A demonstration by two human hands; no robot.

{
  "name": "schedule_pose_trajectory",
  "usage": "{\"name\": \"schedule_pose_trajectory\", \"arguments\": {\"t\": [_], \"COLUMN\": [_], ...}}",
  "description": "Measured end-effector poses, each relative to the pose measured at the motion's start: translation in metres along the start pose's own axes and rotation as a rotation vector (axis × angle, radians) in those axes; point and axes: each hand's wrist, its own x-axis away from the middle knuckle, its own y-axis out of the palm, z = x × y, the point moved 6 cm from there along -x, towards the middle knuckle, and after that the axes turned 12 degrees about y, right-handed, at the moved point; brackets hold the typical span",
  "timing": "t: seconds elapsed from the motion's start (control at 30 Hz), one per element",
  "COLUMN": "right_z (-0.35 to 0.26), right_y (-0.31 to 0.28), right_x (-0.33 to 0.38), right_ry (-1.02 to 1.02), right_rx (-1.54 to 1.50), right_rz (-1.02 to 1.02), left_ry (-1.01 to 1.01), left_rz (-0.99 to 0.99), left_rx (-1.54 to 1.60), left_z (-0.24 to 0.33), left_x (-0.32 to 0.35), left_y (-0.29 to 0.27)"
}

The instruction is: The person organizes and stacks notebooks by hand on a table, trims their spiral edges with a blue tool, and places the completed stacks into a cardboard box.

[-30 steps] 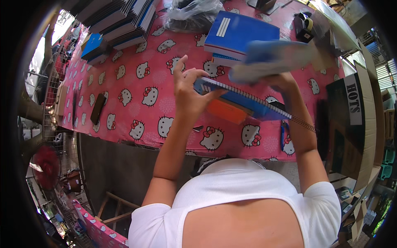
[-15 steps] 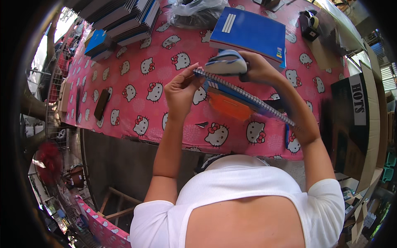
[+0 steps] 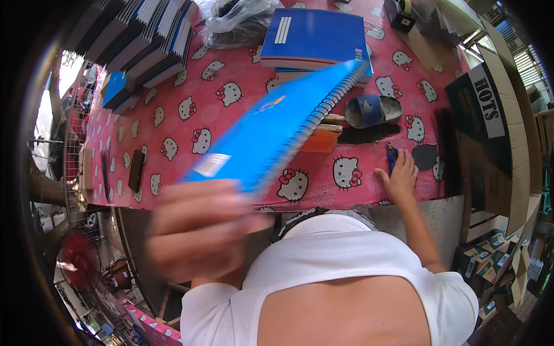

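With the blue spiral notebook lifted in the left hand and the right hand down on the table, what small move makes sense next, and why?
Probably carry the blue spiral notebook left toward the stacked books and set it down. The left hand holds it by its lower corner, tilted in the air above the pink tablecloth, while the right hand rests flat by a small blue tool, holding nothing.

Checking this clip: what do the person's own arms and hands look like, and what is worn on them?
Both hands are bare, with no gloves. The left hand is large and motion-blurred near the camera; the right hand is sharp. No watch or rings show on the right. Both forearms are uncovered, and short white ribbed sleeves end near the shoulders.
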Motion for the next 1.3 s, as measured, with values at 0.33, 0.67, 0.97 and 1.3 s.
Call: {"name": "schedule_pose_trajectory", "arguments": {"t": [0.33, 0.67, 0.97, 1.3], "right_z": [-0.124, -0.136, -0.052, -0.33], "right_y": [-0.16, -0.126, -0.052, -0.08], "right_x": [0.018, 0.016, -0.008, -0.202], "right_ry": [-0.369, -0.17, -0.381, -0.846], "right_rx": [-0.963, -1.265, -0.346, -0.49], "right_rz": [-0.397, -0.943, -0.081, 0.152], "left_ry": [-0.408, -0.276, -0.737, -0.694], "left_rz": [-0.178, -0.183, 0.953, 0.095], "left_rx": [-0.12, -0.118, -0.35, -0.919], "left_z": [-0.04, -0.035, -0.115, -0.156], "left_x": [0.127, 0.112, 0.181, 0.172], "left_y": [0.059, 0.055, -0.16, -0.104]}}
